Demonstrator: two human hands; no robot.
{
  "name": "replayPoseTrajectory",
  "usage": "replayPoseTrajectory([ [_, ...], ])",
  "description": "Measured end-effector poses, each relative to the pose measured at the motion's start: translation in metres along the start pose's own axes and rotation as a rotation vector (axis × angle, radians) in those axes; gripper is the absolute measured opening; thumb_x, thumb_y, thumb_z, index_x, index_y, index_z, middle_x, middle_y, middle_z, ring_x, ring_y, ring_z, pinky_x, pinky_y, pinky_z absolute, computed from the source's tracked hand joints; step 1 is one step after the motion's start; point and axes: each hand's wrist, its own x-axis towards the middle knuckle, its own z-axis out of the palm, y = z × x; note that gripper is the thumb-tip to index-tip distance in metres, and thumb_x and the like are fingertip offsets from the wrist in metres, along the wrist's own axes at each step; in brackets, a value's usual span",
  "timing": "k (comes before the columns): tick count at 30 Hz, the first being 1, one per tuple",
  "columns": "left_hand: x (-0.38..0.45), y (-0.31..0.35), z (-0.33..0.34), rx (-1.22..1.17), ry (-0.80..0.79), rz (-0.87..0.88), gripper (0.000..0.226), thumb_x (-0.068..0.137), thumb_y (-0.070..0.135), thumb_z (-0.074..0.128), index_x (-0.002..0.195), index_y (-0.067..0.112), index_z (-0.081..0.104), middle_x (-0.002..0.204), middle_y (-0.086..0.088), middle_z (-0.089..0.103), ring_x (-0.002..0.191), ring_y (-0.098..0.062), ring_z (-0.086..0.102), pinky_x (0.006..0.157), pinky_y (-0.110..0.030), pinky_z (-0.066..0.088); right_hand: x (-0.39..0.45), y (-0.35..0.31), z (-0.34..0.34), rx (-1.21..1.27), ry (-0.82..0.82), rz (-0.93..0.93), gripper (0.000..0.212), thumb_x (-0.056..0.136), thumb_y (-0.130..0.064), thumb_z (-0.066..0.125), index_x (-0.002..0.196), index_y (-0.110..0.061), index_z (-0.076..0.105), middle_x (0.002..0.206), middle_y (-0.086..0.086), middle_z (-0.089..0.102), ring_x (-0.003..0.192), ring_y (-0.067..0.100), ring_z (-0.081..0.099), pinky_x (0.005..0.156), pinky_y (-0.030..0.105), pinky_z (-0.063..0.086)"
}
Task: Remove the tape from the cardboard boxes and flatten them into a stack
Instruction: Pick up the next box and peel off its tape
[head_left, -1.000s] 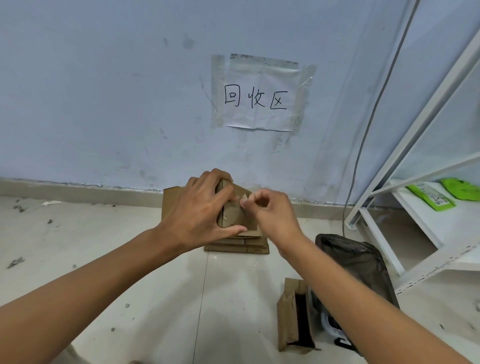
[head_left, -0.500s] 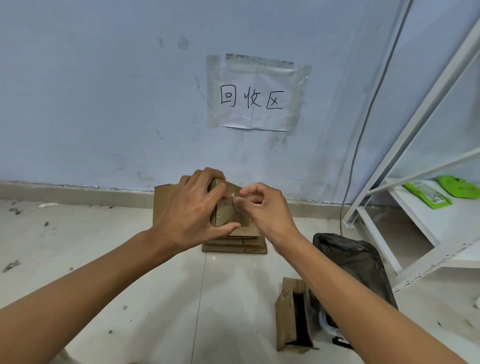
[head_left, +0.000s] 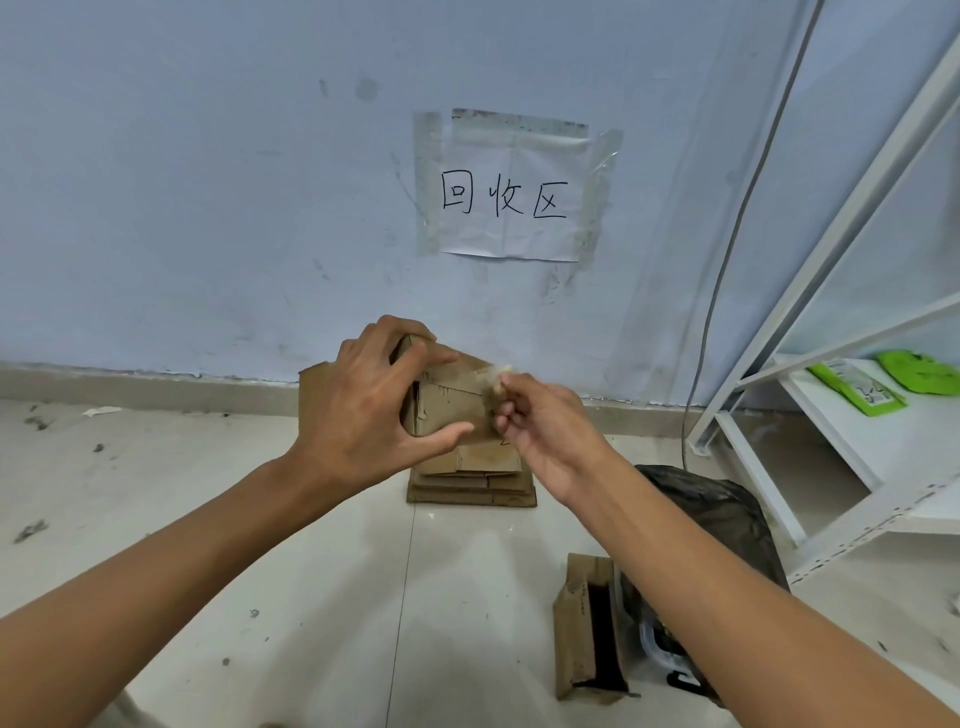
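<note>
My left hand (head_left: 371, 410) grips a small brown cardboard box (head_left: 453, 405) held up in front of the wall, fingers over its top and thumb under it. My right hand (head_left: 540, 428) pinches a strip of clear tape (head_left: 496, 375) at the box's right end, partly peeled away. Below the box, a stack of flattened cardboard (head_left: 470, 480) lies on the floor against the wall. Another small cardboard box (head_left: 587, 631) lies on the floor near my right forearm.
A black plastic bag (head_left: 717, 525) sits on the floor to the right, partly behind my right arm. A white metal shelf (head_left: 831, 426) with green packets (head_left: 857, 387) stands at the far right. A paper sign (head_left: 511, 195) is taped to the wall.
My right hand has pulled the tape end to the right, away from the box, and the box has tilted a little in my left hand.
</note>
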Motion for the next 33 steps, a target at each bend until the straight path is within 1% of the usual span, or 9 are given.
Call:
replayPoseTrajectory([
  [2, 0.001, -0.001, -0.002, -0.050, -0.035, -0.028, 0.072, 0.070, 0.064, 0.080, 0.125, 0.018, 0.069, 0.127, -0.006, 0.053, 0.111, -0.024, 0.058, 0.089, -0.051, 0.053, 0.004, -0.005, -0.005, -0.051, 0.047, -0.031, 0.012, 0.101, -0.011, 0.063, 0.090, -0.009, 0.068, 0.079, 0.006, 0.063, 0.065, 0.011, 0.055, 0.063, 0.025, 0.050],
  [5, 0.000, -0.002, 0.000, -0.144, -0.146, -0.124, 0.083, 0.066, 0.070, 0.078, 0.134, 0.025, 0.063, 0.131, 0.000, 0.043, 0.116, -0.022, 0.053, 0.093, -0.050, 0.055, 0.007, -0.007, -0.009, -0.471, 0.137, -0.159, 0.013, 0.101, -0.017, 0.064, 0.091, -0.014, 0.072, 0.090, 0.003, 0.071, 0.084, 0.014, 0.065, 0.080, 0.032, 0.055],
  [7, -0.001, -0.004, 0.004, -0.134, -0.238, -0.166, 0.082, 0.065, 0.068, 0.078, 0.136, 0.031, 0.059, 0.132, 0.003, 0.039, 0.120, -0.020, 0.048, 0.097, -0.050, 0.053, 0.007, -0.004, -0.010, -0.493, 0.111, -0.112, 0.012, 0.102, -0.018, 0.064, 0.092, -0.015, 0.071, 0.096, 0.003, 0.072, 0.094, 0.016, 0.068, 0.088, 0.034, 0.057],
  [13, -0.005, -0.015, 0.015, 0.313, -0.526, -0.080, 0.080, 0.076, 0.069, 0.069, 0.145, 0.042, 0.040, 0.136, 0.005, 0.038, 0.127, -0.023, 0.041, 0.105, -0.045, 0.037, 0.005, 0.004, -0.013, -0.468, 0.116, -0.059, 0.016, 0.106, -0.015, 0.059, 0.095, -0.011, 0.070, 0.073, -0.009, 0.072, 0.071, 0.005, 0.069, 0.065, 0.018, 0.057],
  [19, -0.009, -0.017, 0.017, 0.325, -0.699, -0.150, 0.081, 0.083, 0.070, 0.062, 0.152, 0.045, 0.027, 0.141, 0.003, 0.038, 0.138, -0.025, 0.031, 0.109, -0.048, 0.036, 0.007, 0.013, -0.009, -0.536, 0.151, -0.067, 0.014, 0.106, -0.016, 0.059, 0.103, -0.006, 0.069, 0.089, 0.006, 0.069, 0.082, 0.020, 0.064, 0.082, 0.038, 0.059],
  [22, -0.007, -0.020, 0.014, 0.262, -0.800, -0.225, 0.081, 0.085, 0.064, 0.064, 0.154, 0.047, 0.024, 0.139, 0.003, 0.037, 0.136, -0.024, 0.034, 0.110, -0.047, 0.034, 0.009, 0.018, -0.010, -0.581, 0.124, -0.071, 0.013, 0.105, -0.018, 0.060, 0.100, -0.010, 0.070, 0.083, 0.000, 0.069, 0.077, 0.016, 0.063, 0.079, 0.035, 0.058],
  [25, -0.008, -0.023, 0.013, 0.266, -0.808, -0.244, 0.079, 0.084, 0.060, 0.063, 0.153, 0.047, 0.026, 0.136, 0.003, 0.038, 0.132, -0.024, 0.037, 0.108, -0.046, 0.035, 0.009, 0.024, -0.009, -0.586, 0.087, -0.073, 0.010, 0.103, -0.017, 0.062, 0.097, -0.012, 0.069, 0.074, -0.005, 0.067, 0.069, 0.012, 0.061, 0.071, 0.025, 0.054],
  [28, -0.009, -0.021, 0.012, 0.248, -0.734, -0.226, 0.081, 0.081, 0.062, 0.065, 0.152, 0.048, 0.030, 0.133, 0.004, 0.040, 0.127, -0.022, 0.039, 0.105, -0.042, 0.038, 0.011, 0.025, -0.010, -0.619, 0.222, -0.140, 0.007, 0.095, -0.015, 0.064, 0.090, -0.014, 0.069, 0.081, -0.003, 0.069, 0.075, 0.015, 0.065, 0.075, 0.030, 0.056],
  [33, -0.009, -0.012, 0.014, 0.332, -0.568, -0.060, 0.085, 0.073, 0.067, 0.064, 0.150, 0.045, 0.034, 0.127, 0.006, 0.042, 0.116, -0.020, 0.042, 0.098, -0.038, 0.039, 0.010, 0.017, -0.013, -1.154, 0.337, -0.525, 0.008, 0.092, -0.019, 0.062, 0.084, -0.019, 0.060, 0.073, -0.006, 0.066, 0.073, 0.017, 0.064, 0.069, 0.039, 0.055],
])
